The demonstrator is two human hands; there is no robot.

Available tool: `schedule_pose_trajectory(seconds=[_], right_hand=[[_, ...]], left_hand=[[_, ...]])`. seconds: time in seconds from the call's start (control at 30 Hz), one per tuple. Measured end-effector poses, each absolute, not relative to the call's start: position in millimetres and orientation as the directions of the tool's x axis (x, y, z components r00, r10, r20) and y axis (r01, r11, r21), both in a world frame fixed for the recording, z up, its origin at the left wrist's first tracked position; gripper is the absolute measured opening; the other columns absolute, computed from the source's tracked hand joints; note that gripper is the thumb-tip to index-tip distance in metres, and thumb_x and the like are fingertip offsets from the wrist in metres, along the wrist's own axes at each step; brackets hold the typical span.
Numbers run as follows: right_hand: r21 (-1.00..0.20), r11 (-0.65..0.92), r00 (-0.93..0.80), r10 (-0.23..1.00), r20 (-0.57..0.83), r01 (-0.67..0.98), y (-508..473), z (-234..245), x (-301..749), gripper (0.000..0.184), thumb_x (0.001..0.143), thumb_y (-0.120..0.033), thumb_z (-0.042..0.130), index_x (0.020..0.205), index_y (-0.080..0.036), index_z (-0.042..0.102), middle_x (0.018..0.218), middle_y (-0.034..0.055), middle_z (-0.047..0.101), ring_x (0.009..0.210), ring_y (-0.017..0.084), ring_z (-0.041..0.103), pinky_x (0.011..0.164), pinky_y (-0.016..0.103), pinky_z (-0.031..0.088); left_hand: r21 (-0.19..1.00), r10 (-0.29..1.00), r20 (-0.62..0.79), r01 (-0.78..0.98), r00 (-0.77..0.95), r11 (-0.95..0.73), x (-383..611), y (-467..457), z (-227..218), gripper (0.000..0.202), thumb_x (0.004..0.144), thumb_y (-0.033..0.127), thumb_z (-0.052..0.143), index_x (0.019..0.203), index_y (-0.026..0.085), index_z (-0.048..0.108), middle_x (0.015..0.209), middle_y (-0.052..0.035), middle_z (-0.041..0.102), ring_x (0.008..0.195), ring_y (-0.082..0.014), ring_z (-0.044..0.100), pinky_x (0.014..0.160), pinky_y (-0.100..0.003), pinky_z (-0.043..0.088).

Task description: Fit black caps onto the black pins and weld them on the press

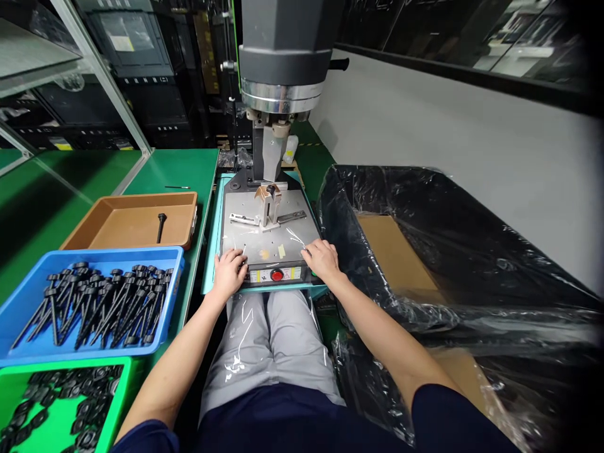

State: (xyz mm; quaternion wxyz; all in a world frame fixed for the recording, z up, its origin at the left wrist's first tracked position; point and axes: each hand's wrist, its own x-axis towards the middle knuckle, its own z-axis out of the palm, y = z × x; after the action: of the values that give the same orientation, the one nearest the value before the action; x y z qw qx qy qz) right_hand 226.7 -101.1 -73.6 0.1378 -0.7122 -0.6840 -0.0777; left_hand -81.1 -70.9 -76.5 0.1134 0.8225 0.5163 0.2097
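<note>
My left hand (229, 272) rests on the front left corner of the press base (250, 242), its fingers lying over the edge and holding nothing. On the front right corner lies my right hand (323, 258), fingers stretched over the plate's edge, with a green button (314, 274) partly visible just below it. Between my hands, a red button (276, 275) sits on the front panel. A metal fixture (269, 211) stands on the plate with a black knob-like part (270, 189) at its top. Above it hangs the press head's horn (272, 154), apart from the fixture.
On the left, a brown tray (111, 220) holds one black knob-headed rod (161, 228). A blue bin (177, 264) holds many such rods; a green bin (51, 412) holds small black parts. At right stands a box (396, 251) lined with black plastic (340, 195).
</note>
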Motion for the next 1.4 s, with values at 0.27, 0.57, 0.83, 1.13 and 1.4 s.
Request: schedule_pose_trajectory(seconds=[0.27, 0.57, 0.83, 1.13, 1.4], right_hand=[[-0.242, -0.259, 0.321, 0.908, 0.270, 0.935, -95, -77, 231, 0.023, 0.089, -0.023, 0.053, 0.078, -0.019, 0.072, 0.089, 0.0070, 0.067, 0.083, 0.020, 0.054, 0.069, 0.030, 0.032], [-0.419, -0.433, 0.550, 0.808, 0.212, 0.798, -91, -74, 247, 0.022, 0.087, -0.025, 0.053, 0.082, -0.020, 0.074, 0.093, 0.0074, 0.067, 0.078, 0.019, 0.056, 0.065, 0.029, 0.035], [-0.490, -0.275, 0.426, 0.876, 0.228, 0.827, -75, -61, 233, 0.041, 0.088, -0.049, 0.059, 0.114, -0.019, 0.066, 0.104, 0.0087, 0.070, 0.101, 0.026, 0.061, 0.082, 0.033, 0.045], [-0.428, -0.401, 0.460, 0.887, 0.040, 0.810, -24, -60, 232, 0.025, 0.089, -0.025, 0.058, 0.112, -0.024, 0.067, 0.105, 0.0046, 0.073, 0.097, 0.022, 0.065, 0.079, 0.031, 0.047], [-0.449, -0.309, 0.417, 0.894, 0.164, 0.839, -31, -55, 237, 0.026, 0.090, -0.025, 0.050, 0.106, -0.020, 0.070, 0.110, 0.0114, 0.068, 0.096, 0.025, 0.062, 0.080, 0.033, 0.046]], left_hand=[[0.418, 0.896, 0.229, 0.793, 0.379, -0.443, -82, -71, -76, 0.025, 0.092, 0.031, 0.053, 0.112, 0.025, 0.067, 0.135, -0.0088, 0.061, 0.135, -0.0336, 0.045, 0.110, -0.071, 0.024], [0.440, 0.906, 0.214, 0.792, 0.365, -0.423, -82, -71, -77, 0.025, 0.091, 0.030, 0.053, 0.110, 0.025, 0.069, 0.136, -0.0097, 0.060, 0.136, -0.0330, 0.044, 0.113, -0.070, 0.022], [0.423, 0.906, 0.233, 0.802, 0.353, -0.422, -79, -72, -80, 0.026, 0.090, 0.029, 0.052, 0.110, 0.026, 0.069, 0.135, -0.0092, 0.061, 0.135, -0.0337, 0.044, 0.112, -0.069, 0.024], [0.395, 0.884, 0.229, 0.791, 0.409, -0.468, -82, -69, -77, 0.032, 0.092, 0.031, 0.050, 0.121, 0.025, 0.064, 0.139, -0.0097, 0.057, 0.137, -0.0334, 0.042, 0.114, -0.070, 0.019], [0.295, 0.862, 0.218, 0.812, 0.457, -0.504, -80, -69, -72, 0.035, 0.094, 0.037, 0.048, 0.122, 0.026, 0.064, 0.145, -0.0094, 0.052, 0.143, -0.0365, 0.031, 0.111, -0.072, 0.022]])
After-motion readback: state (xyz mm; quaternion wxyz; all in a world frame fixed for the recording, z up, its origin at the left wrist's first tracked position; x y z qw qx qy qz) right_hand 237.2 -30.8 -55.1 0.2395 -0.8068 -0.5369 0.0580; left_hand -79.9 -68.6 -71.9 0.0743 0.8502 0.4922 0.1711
